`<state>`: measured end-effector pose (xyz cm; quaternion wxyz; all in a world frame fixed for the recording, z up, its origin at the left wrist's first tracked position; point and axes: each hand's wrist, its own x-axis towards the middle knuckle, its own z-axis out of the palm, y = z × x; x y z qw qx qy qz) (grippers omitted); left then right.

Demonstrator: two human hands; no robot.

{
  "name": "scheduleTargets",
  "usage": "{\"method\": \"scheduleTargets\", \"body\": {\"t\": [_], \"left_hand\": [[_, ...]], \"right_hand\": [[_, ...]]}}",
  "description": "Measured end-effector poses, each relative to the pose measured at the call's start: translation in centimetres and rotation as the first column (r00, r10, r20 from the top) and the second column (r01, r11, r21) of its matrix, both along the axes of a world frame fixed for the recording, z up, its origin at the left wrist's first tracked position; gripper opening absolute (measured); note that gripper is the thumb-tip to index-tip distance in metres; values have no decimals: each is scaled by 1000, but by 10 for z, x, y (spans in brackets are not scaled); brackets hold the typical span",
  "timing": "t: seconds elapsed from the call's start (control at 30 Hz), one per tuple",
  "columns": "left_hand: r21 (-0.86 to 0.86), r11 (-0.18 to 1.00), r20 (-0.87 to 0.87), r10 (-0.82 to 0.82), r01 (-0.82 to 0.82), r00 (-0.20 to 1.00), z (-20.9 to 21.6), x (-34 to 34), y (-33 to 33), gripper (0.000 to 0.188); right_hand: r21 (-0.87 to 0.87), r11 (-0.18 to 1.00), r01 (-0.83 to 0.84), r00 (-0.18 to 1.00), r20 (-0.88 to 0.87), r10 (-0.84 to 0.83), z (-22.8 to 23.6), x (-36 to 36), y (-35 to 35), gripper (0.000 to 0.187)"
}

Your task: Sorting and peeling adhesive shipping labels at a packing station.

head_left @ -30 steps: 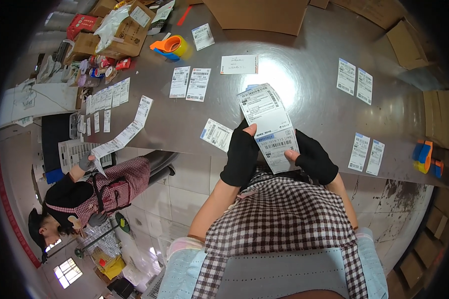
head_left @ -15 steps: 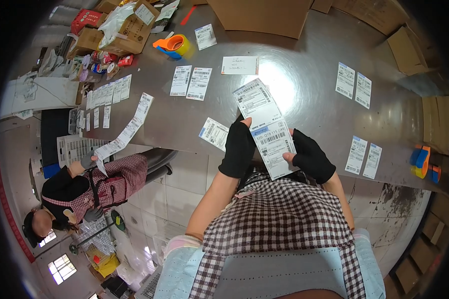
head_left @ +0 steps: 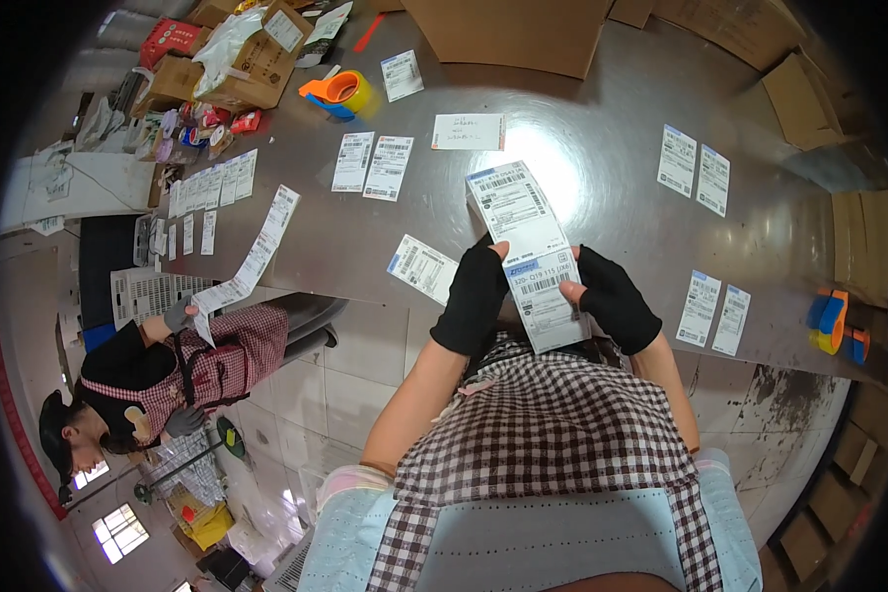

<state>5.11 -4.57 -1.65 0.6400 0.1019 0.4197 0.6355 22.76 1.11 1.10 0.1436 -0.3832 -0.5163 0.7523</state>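
A strip of white shipping labels (head_left: pixel 543 296) is held over the table's near edge, printed side up, with at least two labels joined end to end. My left hand (head_left: pixel 472 296), in a black fingerless glove, pinches its left edge near the joint, thumb on top. On the other edge my right hand (head_left: pixel 617 304), gloved alike, has its thumb on the lower label and its fingers partly hidden behind. Left of my left hand a single label (head_left: pixel 421 268) lies on the table. Label pairs lie further off, one pair (head_left: pixel 372 166) at the left and another (head_left: pixel 712 314) at the right.
The metal table (head_left: pixel 582 237) also bears a handwritten slip (head_left: pixel 469 131), an orange and blue tape dispenser (head_left: pixel 337 94), another dispenser (head_left: pixel 832 321) and cardboard boxes (head_left: pixel 508 35). At the left a co-worker (head_left: pixel 168 385) holds a long label strip (head_left: pixel 257 257).
My right thumb has moved up the lower label toward the joint, and the strip's upper part has straightened slightly. The co-worker's head has turned and shifted a little.
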Motion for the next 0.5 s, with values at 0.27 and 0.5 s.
{"method": "scheduleTargets", "body": {"t": [0.27, 0.5], "left_hand": [[153, 920, -958, 227, 362, -172, 40, -2, 7, 32], [-129, 670, -959, 102, 731, -263, 50, 6, 38, 16]], "right_hand": [[358, 881, -309, 943, 236, 235, 6, 35, 28, 39], [611, 673, -417, 898, 391, 202, 14, 51, 28, 29]]}}
